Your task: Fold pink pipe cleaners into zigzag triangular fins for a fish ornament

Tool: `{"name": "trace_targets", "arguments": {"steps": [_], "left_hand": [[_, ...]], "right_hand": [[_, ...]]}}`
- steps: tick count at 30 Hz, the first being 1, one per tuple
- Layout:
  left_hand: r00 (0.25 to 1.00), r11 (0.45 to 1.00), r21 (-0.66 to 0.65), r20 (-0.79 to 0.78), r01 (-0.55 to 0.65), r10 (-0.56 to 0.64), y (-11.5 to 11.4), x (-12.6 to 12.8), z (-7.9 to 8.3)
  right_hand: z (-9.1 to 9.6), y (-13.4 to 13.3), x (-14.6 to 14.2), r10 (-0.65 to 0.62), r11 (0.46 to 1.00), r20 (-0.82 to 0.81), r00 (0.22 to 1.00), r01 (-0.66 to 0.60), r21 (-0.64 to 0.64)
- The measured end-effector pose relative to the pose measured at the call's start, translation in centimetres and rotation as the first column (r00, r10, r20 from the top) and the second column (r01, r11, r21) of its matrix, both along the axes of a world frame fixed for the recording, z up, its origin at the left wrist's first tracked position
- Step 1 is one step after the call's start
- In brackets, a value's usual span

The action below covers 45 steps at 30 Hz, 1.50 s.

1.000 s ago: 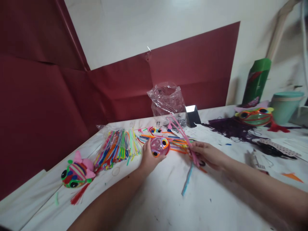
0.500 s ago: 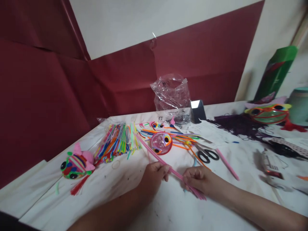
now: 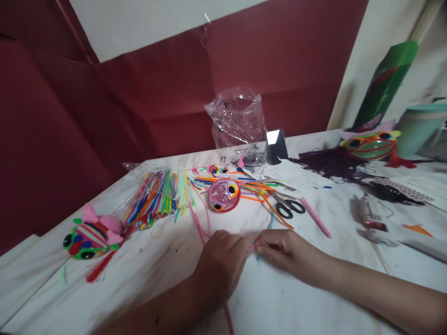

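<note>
Left hand (image 3: 220,263) and right hand (image 3: 279,249) are both pinched on a pink pipe cleaner (image 3: 198,224) near the surface's (image 3: 314,298) front edge, so early days I'd say: the red dome (image 3: 224,195) behind these hands is bare, unlike the striped fish (image 3: 91,235) by the left edge.

2 hands (image 3: 218,266) (image 3: 279,249), 1 pr scissors (image 3: 289,208), 1 bag (image 3: 237,116)

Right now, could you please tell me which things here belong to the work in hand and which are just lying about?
In hand: long pink fuzzy pipe cleaner, pinched between left hand and right hand.
Lying about: black-handled scissors, round pink fish face, bundle of colourful pipe cleaners, striped stuffed fish toy.
</note>
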State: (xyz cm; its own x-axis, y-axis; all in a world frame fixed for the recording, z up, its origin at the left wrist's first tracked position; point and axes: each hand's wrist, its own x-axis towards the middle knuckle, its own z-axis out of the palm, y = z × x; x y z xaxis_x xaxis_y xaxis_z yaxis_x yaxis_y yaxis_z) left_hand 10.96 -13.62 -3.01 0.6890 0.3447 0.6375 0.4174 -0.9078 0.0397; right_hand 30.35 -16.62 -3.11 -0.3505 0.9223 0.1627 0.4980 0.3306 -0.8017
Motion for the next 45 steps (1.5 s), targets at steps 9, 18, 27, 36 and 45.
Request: {"name": "trace_targets", "arguments": {"steps": [9,18,27,36,45], "left_hand": [[0.967,0.936,-0.265,0.048,-0.231,0.252,3.3,-0.7,-0.7],[0.959,0.886,-0.413,0.087,-0.213,0.271,6.0,-0.1,-2.7],[0.974,0.982,-0.133,0.169,-0.132,0.154,4.7,-1.2,-0.6],[0.967,0.972,0.045,0.121,-0.229,0.223,4.1,-1.2,0.0],[0.982,0.973,0.158,-0.068,-0.165,0.178,1.5,-0.1,0.3]], "right_hand": [[-0.9,2.5,2.6,-0.348,0.933,0.225,0.910,0.314,0.176],[2.1,-2.5,-0.7,0.353,0.811,0.436,0.828,-0.503,0.300],[0.0,-2.3,-4.7,0.413,0.626,0.578,0.704,-0.680,0.382],[1.7,0.9,0.1,-0.050,0.749,0.369,0.928,-0.210,0.629],[0.1,0.6,0.4,-0.327,0.718,0.431,0.841,-0.076,0.692]]}}
